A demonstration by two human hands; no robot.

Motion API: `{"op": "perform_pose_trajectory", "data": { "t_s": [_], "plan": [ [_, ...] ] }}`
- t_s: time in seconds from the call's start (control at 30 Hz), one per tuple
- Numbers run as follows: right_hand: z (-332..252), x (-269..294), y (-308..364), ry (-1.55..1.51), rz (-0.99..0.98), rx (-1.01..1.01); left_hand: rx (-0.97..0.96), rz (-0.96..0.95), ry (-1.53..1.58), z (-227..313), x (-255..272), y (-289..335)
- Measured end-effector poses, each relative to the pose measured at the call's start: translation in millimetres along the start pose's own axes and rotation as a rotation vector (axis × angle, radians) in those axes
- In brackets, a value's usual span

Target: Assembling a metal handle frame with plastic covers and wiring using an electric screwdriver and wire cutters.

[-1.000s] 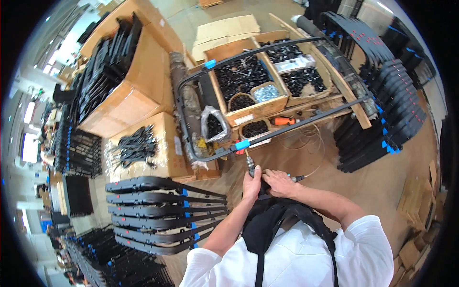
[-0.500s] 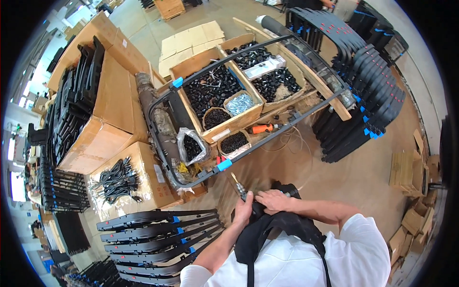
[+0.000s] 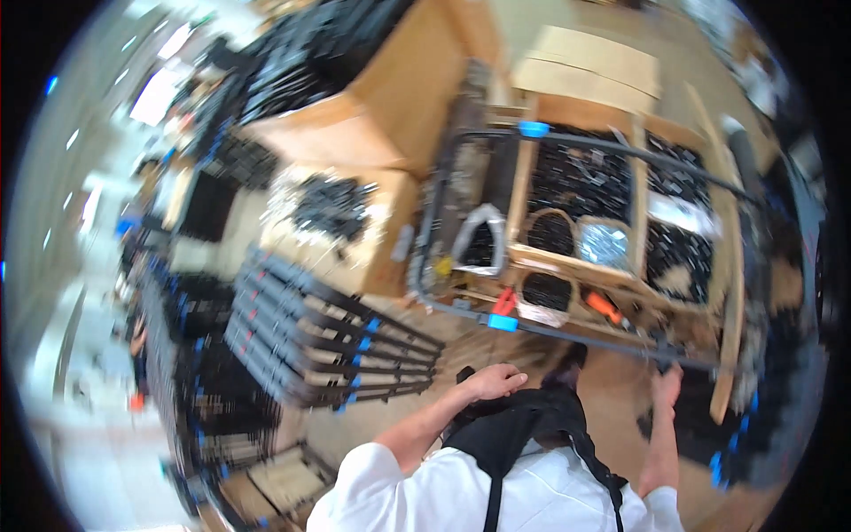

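Observation:
The view is smeared by motion. My left hand (image 3: 498, 381) is curled in front of my black apron (image 3: 501, 427), beside a dark shape at the waist; what it holds, if anything, is hidden. Out to the right, my right hand (image 3: 667, 383) is closed at a small dark thing right by the near bar of a black rectangular frame (image 3: 585, 338). I cannot tell whether it grips the bar or a tool. Blue clips (image 3: 503, 323) sit on the frame, which lies across a bench with wooden part bins (image 3: 567, 259).
Black parts, a bag of silvery screws (image 3: 605, 243) and an orange-handled tool (image 3: 603, 307) lie in and before the bins. Stacked black frames (image 3: 301, 332) stand at left. Behind them, a carton (image 3: 390, 257) carries black cables (image 3: 335, 207). A wooden slat (image 3: 729, 355) juts out right.
The view has swung left, so the bench appears further right. My hands, together at the brass-tipped tool before, are now apart; the right one has reached out to the frame's near bar.

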State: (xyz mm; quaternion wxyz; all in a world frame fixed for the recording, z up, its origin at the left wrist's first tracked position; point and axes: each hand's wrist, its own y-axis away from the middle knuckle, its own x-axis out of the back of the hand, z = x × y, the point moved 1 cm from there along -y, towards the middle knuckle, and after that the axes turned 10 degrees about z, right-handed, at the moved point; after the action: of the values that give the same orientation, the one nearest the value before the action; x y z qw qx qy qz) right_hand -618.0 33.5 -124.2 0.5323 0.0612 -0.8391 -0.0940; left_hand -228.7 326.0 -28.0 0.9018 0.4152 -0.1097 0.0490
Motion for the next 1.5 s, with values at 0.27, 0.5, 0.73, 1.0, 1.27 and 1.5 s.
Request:
{"op": "perform_pose_trajectory", "data": {
  "t_s": [0.27,0.5,0.73,1.0,1.27,1.5],
  "plan": [
    [73.5,-47.5,-150.0,0.237,0.022,0.177,0.082,0.86,0.207,26.3,154.3,62.2],
    [106.0,-19.9,-121.6,0.336,0.013,0.331,0.14,1.677,-0.041,6.6,407.2,42.6],
    [116.3,16.1,40.6,0.024,0.082,0.144,0.37,1.567,0.032,12.6,548.5,-8.8],
    [-58.7,47.1,187.4,-0.144,-0.104,0.094,0.408,1.389,0.044,-4.5,591.6,-48.9],
    [-342.8,117.9,199.0,-0.115,-0.064,0.589,-0.814,1.764,1.041,28.6,528.1,46.3],
    [-478.6,111.0,222.3,-0.427,-0.104,0.896,-1.101,1.015,1.46,66.3,418.1,124.4]
  ]
}}
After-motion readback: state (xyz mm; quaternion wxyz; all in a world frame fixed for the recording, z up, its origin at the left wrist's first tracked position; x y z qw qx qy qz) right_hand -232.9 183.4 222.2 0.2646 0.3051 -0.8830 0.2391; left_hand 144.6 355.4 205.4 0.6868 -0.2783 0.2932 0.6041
